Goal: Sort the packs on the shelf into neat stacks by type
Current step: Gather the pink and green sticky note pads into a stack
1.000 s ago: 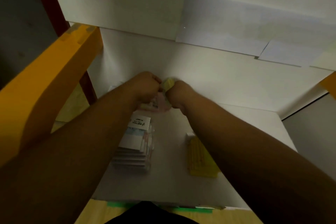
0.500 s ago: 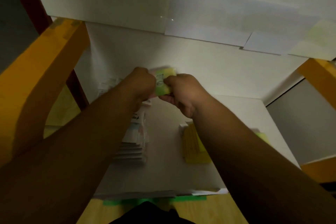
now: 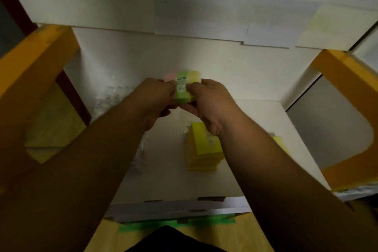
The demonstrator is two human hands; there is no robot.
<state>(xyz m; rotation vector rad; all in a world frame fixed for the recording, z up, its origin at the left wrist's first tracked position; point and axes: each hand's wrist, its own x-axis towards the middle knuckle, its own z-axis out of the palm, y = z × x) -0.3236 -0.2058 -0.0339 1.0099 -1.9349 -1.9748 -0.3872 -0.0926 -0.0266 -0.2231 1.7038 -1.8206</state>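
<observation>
A pack of pink, green and yellow sticky notes [image 3: 187, 85] marked 2209 is held up above the white shelf [image 3: 255, 170]. My left hand [image 3: 157, 98] grips its left side and my right hand [image 3: 208, 102] its right side. Below my right wrist lies a neat stack of yellow packs [image 3: 202, 149]. Clear-wrapped packs [image 3: 111, 100] lie at the back left, partly hidden by my left forearm. Another yellow pack [image 3: 280, 143] peeks out to the right of my right arm.
Orange shelf-frame beams [image 3: 30, 80] stand at the left and right [image 3: 351, 92]. A white back wall [image 3: 184, 55] closes the shelf. Green tape [image 3: 178, 224] runs along the front edge. Dark clothing shows at the bottom.
Both hands have lifted the multicoloured pack up off the back of the shelf and toward me. The view has shifted, showing the right orange beam.
</observation>
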